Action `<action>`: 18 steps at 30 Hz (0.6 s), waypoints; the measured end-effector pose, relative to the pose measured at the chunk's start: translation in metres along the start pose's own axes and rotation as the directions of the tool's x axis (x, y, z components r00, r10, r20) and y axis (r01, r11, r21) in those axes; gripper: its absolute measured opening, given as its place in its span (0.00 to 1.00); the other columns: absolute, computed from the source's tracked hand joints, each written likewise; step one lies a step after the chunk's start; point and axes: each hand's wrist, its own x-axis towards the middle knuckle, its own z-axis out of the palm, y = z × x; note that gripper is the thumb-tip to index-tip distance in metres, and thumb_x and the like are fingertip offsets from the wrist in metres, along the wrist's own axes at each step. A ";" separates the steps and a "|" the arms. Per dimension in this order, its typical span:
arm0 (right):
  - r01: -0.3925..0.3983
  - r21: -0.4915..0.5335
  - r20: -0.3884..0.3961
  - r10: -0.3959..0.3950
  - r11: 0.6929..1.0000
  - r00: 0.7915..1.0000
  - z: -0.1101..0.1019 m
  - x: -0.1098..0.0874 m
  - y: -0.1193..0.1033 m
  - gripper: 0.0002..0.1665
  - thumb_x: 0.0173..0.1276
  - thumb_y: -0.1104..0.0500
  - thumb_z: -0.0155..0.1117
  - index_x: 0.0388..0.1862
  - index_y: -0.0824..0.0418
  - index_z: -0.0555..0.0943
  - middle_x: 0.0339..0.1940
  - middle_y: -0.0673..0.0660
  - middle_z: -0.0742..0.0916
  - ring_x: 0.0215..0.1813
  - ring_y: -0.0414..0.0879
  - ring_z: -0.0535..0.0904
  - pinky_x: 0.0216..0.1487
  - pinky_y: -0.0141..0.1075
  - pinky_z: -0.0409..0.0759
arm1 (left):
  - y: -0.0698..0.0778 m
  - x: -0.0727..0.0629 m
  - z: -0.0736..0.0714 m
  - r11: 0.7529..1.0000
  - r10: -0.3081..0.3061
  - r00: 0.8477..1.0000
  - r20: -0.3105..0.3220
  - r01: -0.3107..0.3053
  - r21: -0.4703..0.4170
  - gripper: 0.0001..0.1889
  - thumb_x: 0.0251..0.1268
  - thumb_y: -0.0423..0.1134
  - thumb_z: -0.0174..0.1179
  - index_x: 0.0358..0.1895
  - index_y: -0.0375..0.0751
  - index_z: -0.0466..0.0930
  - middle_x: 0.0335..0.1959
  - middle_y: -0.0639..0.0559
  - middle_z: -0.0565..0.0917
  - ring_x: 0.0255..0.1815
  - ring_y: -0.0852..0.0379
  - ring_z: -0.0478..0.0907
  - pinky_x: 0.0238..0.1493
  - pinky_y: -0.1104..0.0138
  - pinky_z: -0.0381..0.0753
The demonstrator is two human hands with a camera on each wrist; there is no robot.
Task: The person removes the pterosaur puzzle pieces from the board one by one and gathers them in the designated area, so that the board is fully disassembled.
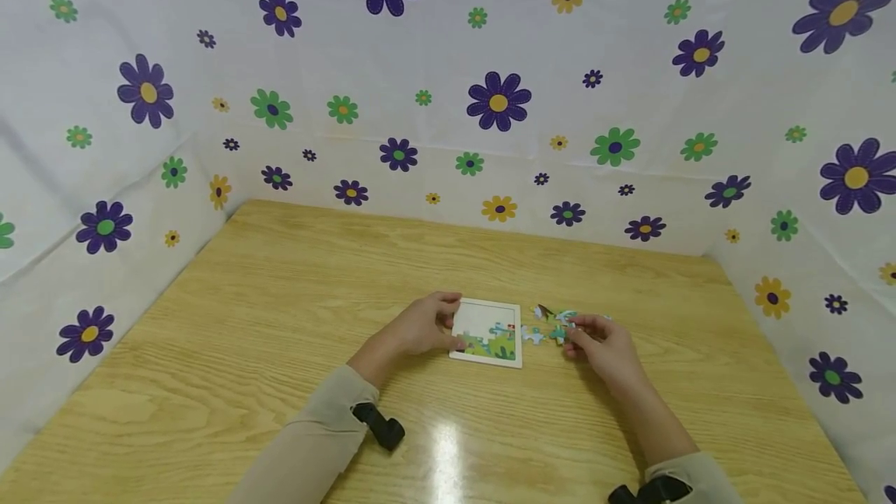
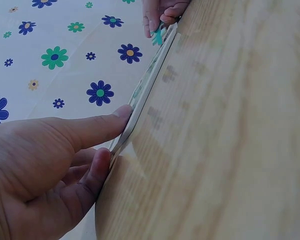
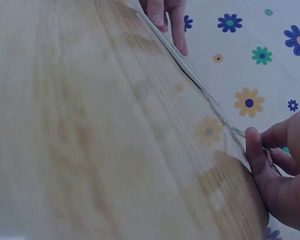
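Note:
A square jigsaw tray [image 1: 483,316] with a white border lies on the table, its lower part filled with green and blue picture pieces and its upper part bare. My left hand [image 1: 423,323] grips the tray's left edge, thumb at the near corner and fingers farther up the side. To the right of the tray, my right hand [image 1: 605,344] pinches a teal-and-green jigsaw piece [image 1: 559,334], also seen in the left wrist view as a teal piece [image 2: 157,37]. Fingers partly cover it. Loose jigsaw pieces [image 1: 533,335] lie between the tray and this hand.
The wooden table [image 1: 315,271] reaches back to a white flower-patterned cloth [image 1: 434,45] that hangs behind and along both sides. A dark-and-light loose piece [image 1: 543,312] lies by the tray's upper right. Black wrist cameras [image 1: 381,428] sit on both sleeves.

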 end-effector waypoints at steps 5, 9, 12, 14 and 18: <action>-0.024 -0.005 -0.033 0.024 1.000 0.999 0.000 0.001 0.000 0.22 0.74 0.64 0.60 0.61 0.75 0.72 0.43 0.55 0.80 0.36 0.38 0.83 0.41 0.29 0.84 | 0.000 0.002 0.001 1.000 0.000 1.000 0.003 0.000 0.009 0.45 0.55 0.39 0.76 0.76 0.39 0.62 0.58 0.49 0.77 0.45 0.57 0.72 0.48 0.65 0.73; -0.033 -0.037 -0.077 0.030 0.999 0.997 0.000 0.003 0.002 0.22 0.70 0.64 0.65 0.58 0.74 0.74 0.43 0.56 0.81 0.35 0.38 0.83 0.38 0.29 0.84 | 0.001 0.004 0.002 1.000 -0.003 1.000 0.000 0.003 0.013 0.45 0.55 0.39 0.75 0.76 0.39 0.62 0.58 0.49 0.77 0.45 0.57 0.72 0.49 0.64 0.72; -0.028 -0.103 -0.113 0.016 0.994 0.993 -0.001 0.003 0.004 0.22 0.68 0.62 0.69 0.56 0.72 0.77 0.42 0.57 0.81 0.33 0.37 0.83 0.36 0.29 0.83 | 0.000 0.004 0.003 1.000 -0.008 1.000 0.004 0.008 0.003 0.45 0.55 0.39 0.75 0.76 0.40 0.62 0.57 0.49 0.77 0.46 0.57 0.72 0.49 0.65 0.73; -0.019 -0.154 -0.134 -0.001 0.988 0.991 -0.001 0.003 0.005 0.22 0.66 0.61 0.71 0.55 0.71 0.79 0.41 0.57 0.82 0.31 0.37 0.82 0.35 0.28 0.83 | -0.001 0.003 0.003 1.000 -0.009 1.000 0.006 0.009 0.001 0.45 0.56 0.39 0.75 0.77 0.41 0.61 0.57 0.49 0.78 0.46 0.57 0.72 0.49 0.65 0.73; -0.008 -0.209 -0.157 -0.026 0.978 0.987 0.001 0.003 0.004 0.22 0.64 0.59 0.73 0.53 0.70 0.81 0.40 0.57 0.83 0.30 0.37 0.81 0.34 0.28 0.82 | -0.002 0.003 0.003 1.000 -0.005 1.000 -0.001 0.005 0.008 0.45 0.56 0.39 0.75 0.77 0.41 0.61 0.57 0.49 0.78 0.46 0.57 0.72 0.49 0.65 0.73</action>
